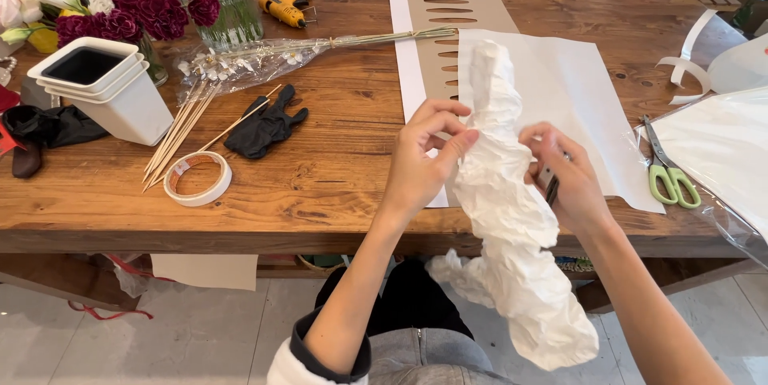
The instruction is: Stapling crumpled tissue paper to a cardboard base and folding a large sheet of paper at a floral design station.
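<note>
the left hand [424, 163] pinched one side of the crumpled white paper [512, 209]. the right hand [564, 181] gripped its other side, so the paper hung between them over the tabletop [336, 169] edge.

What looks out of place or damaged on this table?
Little. The white paper held by the left hand and right hand is heavily crumpled; one black glove lies loose beside scattered wooden sticks.

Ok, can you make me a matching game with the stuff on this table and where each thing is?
Things:
1. scissors
2. glue gun
3. tape roll
4. crumpled paper

Places:
A. between both hands
B. far side of the table, by the glass vase
C. right side, on clear wrap
D. next to the wooden sticks

Pairs: 1-C, 2-B, 3-D, 4-A
</note>
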